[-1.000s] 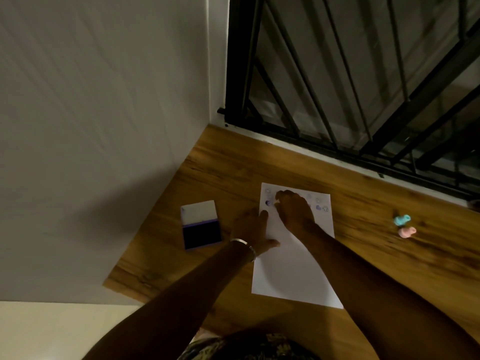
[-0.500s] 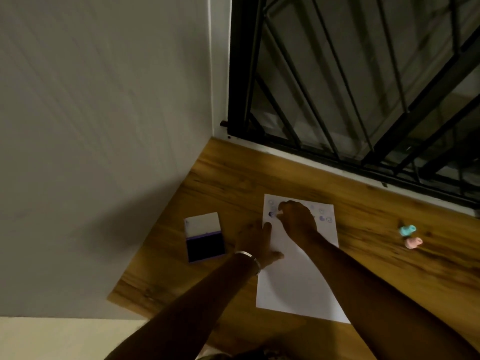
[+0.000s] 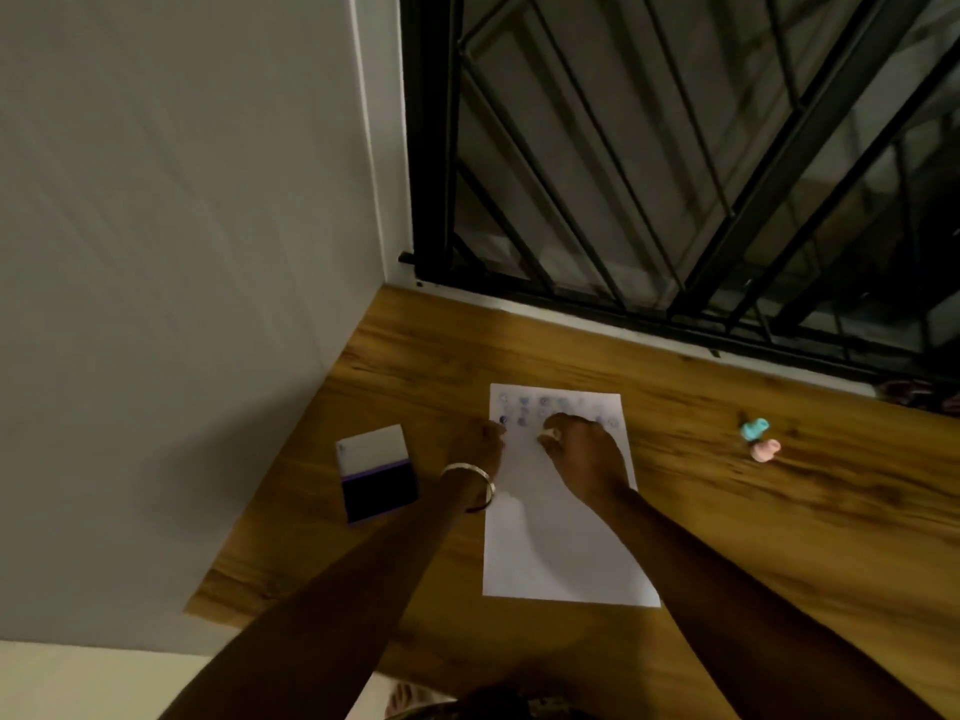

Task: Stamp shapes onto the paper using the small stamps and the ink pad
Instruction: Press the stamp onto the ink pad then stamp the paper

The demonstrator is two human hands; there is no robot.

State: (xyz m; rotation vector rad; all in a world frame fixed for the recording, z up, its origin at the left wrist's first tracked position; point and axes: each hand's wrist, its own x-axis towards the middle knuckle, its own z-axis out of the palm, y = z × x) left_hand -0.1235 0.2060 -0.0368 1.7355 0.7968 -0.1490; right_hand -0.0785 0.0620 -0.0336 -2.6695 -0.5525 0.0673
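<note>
A white sheet of paper [image 3: 561, 553] lies on the wooden table [image 3: 779, 511], with several faint blue stamp marks [image 3: 522, 407] along its far edge. My right hand [image 3: 584, 459] rests on the upper part of the sheet, fingers closed on a small pale stamp [image 3: 549, 434] pressed near the marks. My left hand [image 3: 480, 446], with a bangle on the wrist, lies flat on the sheet's left edge. The open ink pad [image 3: 376, 472], lid up and dark pad showing, sits to the left of the paper. A blue stamp [image 3: 754, 428] and a pink stamp [image 3: 765, 450] lie to the right.
A white wall [image 3: 182, 252] borders the table on the left. A black metal window grille [image 3: 675, 174] runs along the far edge. The table's near-left edge drops to a pale floor [image 3: 78, 678]. Everything is dim and slightly blurred.
My right hand has shifted slightly right along the row of marks, uncovering marks at the sheet's far-left corner. My left hand stays on the paper's edge. The camera view has shifted a little.
</note>
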